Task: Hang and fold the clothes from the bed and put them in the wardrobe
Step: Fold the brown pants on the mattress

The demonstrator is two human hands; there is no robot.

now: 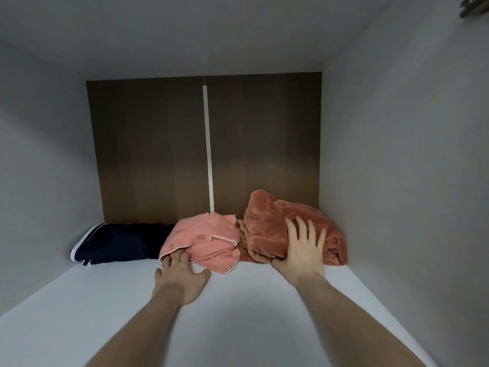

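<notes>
White walls, a white ceiling and a white shelf (238, 313) form a wardrobe compartment (397, 154), closed at the far end by a dark brown wood-grain back panel (148, 154) with a pale vertical strip (207, 144) down its middle. Three folded garments lie in a row along the far edge of the shelf, against the back panel. At the left is a navy garment with white stripes (116, 243). In the middle sits a pink buttoned top with pale piping (206, 239), its left side touching the navy piece. At the right, filling the far right corner, is a thick rust-coloured fleece (280, 229), pressed against the pink top.

Both bare forearms reach in from the near side. The left hand (180, 276) lies palm down on the shelf, its straight fingers slipped under the near left edge of the pink top, thumb spread to the right. The right hand (301, 250) rests flat on the near face of the fleece, fingers wide and straight, pressing the pile rather than gripping it.

A dark object (473, 6) shows in the upper right corner, too cut off to identify.
</notes>
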